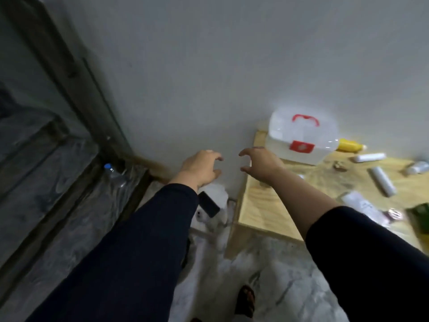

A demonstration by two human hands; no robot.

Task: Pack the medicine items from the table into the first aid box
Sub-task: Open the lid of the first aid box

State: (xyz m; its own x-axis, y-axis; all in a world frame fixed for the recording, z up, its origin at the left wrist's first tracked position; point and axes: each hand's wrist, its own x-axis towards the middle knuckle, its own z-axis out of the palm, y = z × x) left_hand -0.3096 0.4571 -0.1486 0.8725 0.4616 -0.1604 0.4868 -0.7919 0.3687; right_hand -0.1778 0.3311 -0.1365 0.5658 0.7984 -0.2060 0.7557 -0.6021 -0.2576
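A translucent white first aid box [301,135] with a red handle and red clasp stands closed at the back left corner of a light wooden table [260,205]. Medicine items lie scattered to its right: a yellow bottle [350,145], white tubes [369,157] [383,181], a small white bottle [417,167], a white packet [362,203] and a green item [421,217]. My left hand [200,167] hovers left of the table, in front of the wall, fingers curled and apart, empty. My right hand [260,162] hangs over the table's left edge, just left of the box, also empty.
A grey wall fills the background. A clear water bottle [113,174] with a blue cap lies on the floor by a dark door frame. A dark phone-like object [209,204] rests on something white beside the table. A sandalled foot [246,298] stands on the marble floor.
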